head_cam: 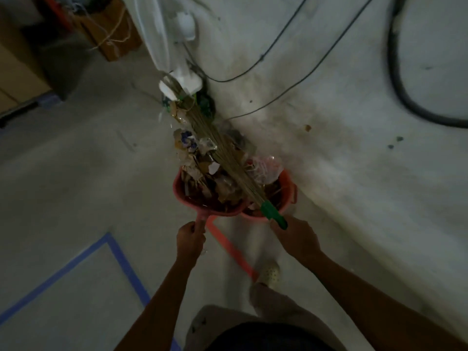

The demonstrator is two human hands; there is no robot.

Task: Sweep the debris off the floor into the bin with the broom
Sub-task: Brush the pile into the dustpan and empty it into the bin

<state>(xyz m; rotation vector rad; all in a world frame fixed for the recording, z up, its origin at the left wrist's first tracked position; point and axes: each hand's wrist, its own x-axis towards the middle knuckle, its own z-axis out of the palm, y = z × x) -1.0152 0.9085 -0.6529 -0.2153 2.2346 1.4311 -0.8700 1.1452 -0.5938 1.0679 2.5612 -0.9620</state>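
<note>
Broom (229, 160): long bundle of thin tan sticks, bound at the near end into a green grip (272, 214). Sticks spread a bit twd the far tip. It lies diag., tip up-left by a white plastic piece (182, 82), grip low-right.

Right hand (295, 239) has its fingers wrapped round the grip's end, so the broom runs up and away from that hand, across the red bin (288, 184) and the red dustpan (177, 188).

Debris (192, 153): paper scraps, wrappers, clear plastic, heaped under and left of the sticks, on the dustpan and past its far edge.

Left hand (191, 239) is closed round the dustpan's pink handle, just left of the bin. Dustpan vs bin: touching or overlapping, we can't tell.

Blue tape (121, 262) on grey floor (76, 173), near-left. Dark cables (262, 57) farther off.
</note>
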